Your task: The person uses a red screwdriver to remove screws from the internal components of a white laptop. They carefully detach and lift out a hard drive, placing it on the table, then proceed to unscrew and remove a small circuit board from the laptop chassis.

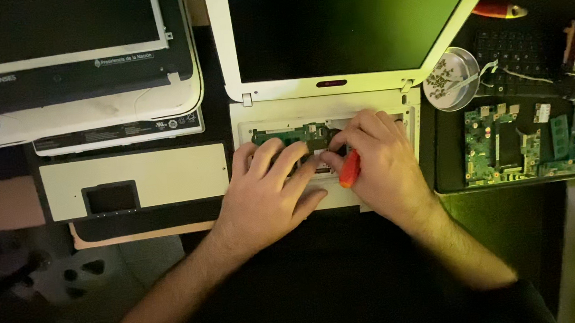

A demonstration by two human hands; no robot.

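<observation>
Laptop base: white, lid open, sitting at the centre of your view; its top cover is off and a green circuit board shows inside.
Screen: dark with a green glow, at 12 o'clock from your hands.
Right hand: curled tight round a red-handled screwdriver, fingertips pressed down into the open bay; the tool's tip is hidden.
Left hand: fingers spread and lying flat on the base, touching your right hand at the board; it holds nothing that you can see.
Metal dish: round, with small screws in it, at 2 o'clock from your right hand, just beside the hinge corner.
Loose board: a second green circuit board, at 3 o'clock, lying on a dark tray with other parts.
White panel: flat, with a rectangular cut-out, at 9 o'clock from your left hand.
Second laptop: white, stacked at 10 o'clock, well apart from both hands.
Bench: dark, dimly lit, green-tinted at the right.
</observation>
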